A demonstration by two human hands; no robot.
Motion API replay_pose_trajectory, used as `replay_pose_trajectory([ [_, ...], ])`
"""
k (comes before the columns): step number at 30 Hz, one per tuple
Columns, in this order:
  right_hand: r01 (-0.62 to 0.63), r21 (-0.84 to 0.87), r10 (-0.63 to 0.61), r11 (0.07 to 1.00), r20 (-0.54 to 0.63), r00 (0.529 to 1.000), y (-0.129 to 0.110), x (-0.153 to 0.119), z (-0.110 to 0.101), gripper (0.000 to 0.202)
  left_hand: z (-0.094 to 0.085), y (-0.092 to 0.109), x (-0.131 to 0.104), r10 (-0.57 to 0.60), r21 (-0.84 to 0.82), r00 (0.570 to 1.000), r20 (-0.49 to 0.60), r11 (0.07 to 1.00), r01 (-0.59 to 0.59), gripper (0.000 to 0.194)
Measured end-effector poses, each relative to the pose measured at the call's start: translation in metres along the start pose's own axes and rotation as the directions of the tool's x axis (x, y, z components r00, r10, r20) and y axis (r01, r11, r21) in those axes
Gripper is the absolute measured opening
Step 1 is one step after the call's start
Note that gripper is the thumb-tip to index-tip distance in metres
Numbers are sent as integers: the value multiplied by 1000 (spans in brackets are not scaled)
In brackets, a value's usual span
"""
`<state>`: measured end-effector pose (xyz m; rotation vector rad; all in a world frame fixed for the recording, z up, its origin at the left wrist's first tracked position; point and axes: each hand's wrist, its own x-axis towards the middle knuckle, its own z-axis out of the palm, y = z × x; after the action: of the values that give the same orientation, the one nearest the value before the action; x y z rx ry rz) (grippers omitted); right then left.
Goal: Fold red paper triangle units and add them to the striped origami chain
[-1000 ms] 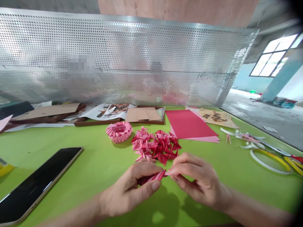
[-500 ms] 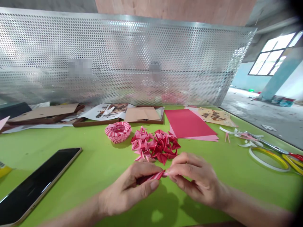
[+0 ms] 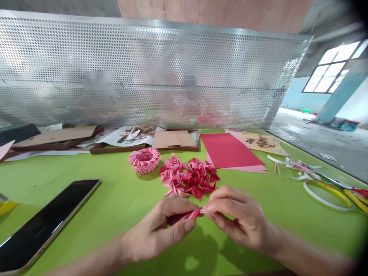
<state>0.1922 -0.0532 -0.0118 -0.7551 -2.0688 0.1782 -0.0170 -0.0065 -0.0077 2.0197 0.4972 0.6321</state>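
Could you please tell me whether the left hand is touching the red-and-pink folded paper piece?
Touching. The head view shows the left hand gripping the red-and-pink folded paper piece, its thumb pressed against the near side.

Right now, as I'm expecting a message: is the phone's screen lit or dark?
Dark. The phone lies face up on the green table, its screen black, with only faint reflections on it.

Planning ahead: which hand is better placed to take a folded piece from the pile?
Right, I'd judge: the right hand only pinches the pale tip of the striped piece, near the red side of the pile, while the left hand holds the piece's body.
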Motion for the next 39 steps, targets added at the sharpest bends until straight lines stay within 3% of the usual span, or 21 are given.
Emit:
replay_pose_trajectory([
  [18, 122, -62, -118, 991, 59, 991, 2, 1, -4, 14, 1, -6, -3, 50, 18, 999, 12, 999, -50, 29],
  [28, 180, -103, -173, 978, 79, 982, 2, 2, -4, 13, 2, -8, -3, 0, -36, 1000, 14, 999, 1, 32],
  [39, 139, -71, -126, 988, 160, 979, 0, 3, -7, 12, 2, -9, -2, 75, 30, 996, 40, 997, -76, 32],
])
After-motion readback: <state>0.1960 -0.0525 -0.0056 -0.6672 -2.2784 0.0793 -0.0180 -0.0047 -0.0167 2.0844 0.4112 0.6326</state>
